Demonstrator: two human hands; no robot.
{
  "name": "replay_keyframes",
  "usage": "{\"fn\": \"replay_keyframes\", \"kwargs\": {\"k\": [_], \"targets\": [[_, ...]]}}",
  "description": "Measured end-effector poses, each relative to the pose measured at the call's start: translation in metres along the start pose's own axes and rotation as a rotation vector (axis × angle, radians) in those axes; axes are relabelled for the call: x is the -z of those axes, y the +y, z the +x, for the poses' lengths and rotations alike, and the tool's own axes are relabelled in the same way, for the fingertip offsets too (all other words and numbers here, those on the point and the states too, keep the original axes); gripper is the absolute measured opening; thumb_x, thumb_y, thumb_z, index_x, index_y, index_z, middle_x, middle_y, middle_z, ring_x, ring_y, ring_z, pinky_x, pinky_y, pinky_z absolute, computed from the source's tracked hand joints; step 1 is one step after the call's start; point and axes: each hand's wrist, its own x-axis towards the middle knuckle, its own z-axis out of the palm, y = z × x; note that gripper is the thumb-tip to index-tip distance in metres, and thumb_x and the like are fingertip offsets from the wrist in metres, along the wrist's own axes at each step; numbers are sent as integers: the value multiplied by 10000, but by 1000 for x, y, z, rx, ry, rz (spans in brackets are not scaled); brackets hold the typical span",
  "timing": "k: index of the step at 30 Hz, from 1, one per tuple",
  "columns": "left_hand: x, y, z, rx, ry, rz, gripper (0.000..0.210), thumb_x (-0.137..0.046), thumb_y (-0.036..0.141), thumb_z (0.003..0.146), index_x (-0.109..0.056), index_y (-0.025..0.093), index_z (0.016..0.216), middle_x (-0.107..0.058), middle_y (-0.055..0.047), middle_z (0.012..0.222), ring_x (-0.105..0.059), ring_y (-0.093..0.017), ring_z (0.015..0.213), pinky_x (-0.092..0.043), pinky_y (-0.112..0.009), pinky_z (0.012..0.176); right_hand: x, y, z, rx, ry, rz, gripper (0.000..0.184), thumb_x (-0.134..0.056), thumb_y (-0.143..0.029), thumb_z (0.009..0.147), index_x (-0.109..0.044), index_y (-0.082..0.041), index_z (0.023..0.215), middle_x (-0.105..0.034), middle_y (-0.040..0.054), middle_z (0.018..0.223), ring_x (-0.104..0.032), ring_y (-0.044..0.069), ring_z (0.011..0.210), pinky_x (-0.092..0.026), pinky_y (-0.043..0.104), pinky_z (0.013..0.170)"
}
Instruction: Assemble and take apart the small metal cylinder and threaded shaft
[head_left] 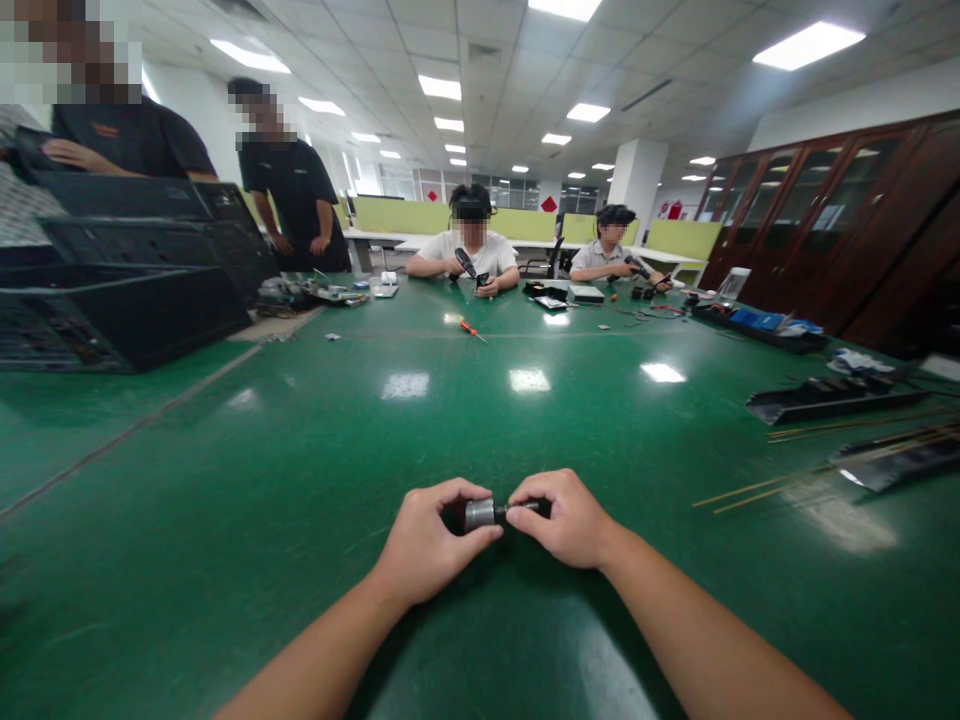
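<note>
Just above the green tabletop, a short silver metal cylinder [480,514] sits between the thumb and fingers of my left hand [424,538]. A narrow dark shaft [502,512] runs out of its right end, in line with it. My right hand [568,520] is closed in a pinch around that shaft, whose far end shows partly between the fingers. Both hands are close together, nearly touching. The cylinder's exact kind cannot be made out, and its left end is partly hidden by my left hand.
An orange-handled screwdriver [472,331] lies farther up the green table [360,430]. Black computer cases [135,310] stand at left, circuit boards [307,291] beside them. Black metal channels [836,398] and thin brass-coloured rods [772,490] lie at right. Several people are around the table, two holding power tools.
</note>
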Motion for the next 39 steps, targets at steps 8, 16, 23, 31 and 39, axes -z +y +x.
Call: {"fn": "replay_keyframes", "kwargs": {"k": [8,16,23,31,39], "targets": [[0,0,0,0,7,-4,214,-750,294,701,-713,198,888,-740,-14,809,-677,-195,744,-493,-280,688,-1,2,0,-9,-2,-10,118,-626,-239,820,-728,-185,800,-706,19,741,-625,152,684,-433,248,666],[0,-2,-1,2,2,-9,224,-757,295,700,-710,198,897,-736,-10,810,-675,-194,749,-489,-283,692,-2,3,0,-20,-4,-26,114,-633,-249,817,-726,-184,804,-697,13,729,-617,148,677,-420,246,658],[1,-5,0,2,-10,-9,227,-754,291,706,-702,194,905,-737,-14,825,-678,-198,767,-491,-291,707,-2,-1,0,-41,-22,-57,126,-624,-265,827,-721,-188,802,-683,6,697,-598,145,651,-395,244,629],[1,-7,1,-5,-18,8,223,-750,304,716,-697,200,906,-730,-9,819,-672,-195,760,-487,-288,700,-4,-1,0,-45,-30,-67,134,-616,-262,833,-721,-184,802,-674,-2,690,-587,133,641,-375,233,615],[1,-8,0,-9,-25,-6,222,-749,307,719,-693,205,909,-724,-1,818,-672,-191,759,-490,-289,706,-4,-2,1,-47,-44,-66,138,-613,-263,834,-721,-184,801,-666,-8,684,-582,125,638,-363,227,605]]}}
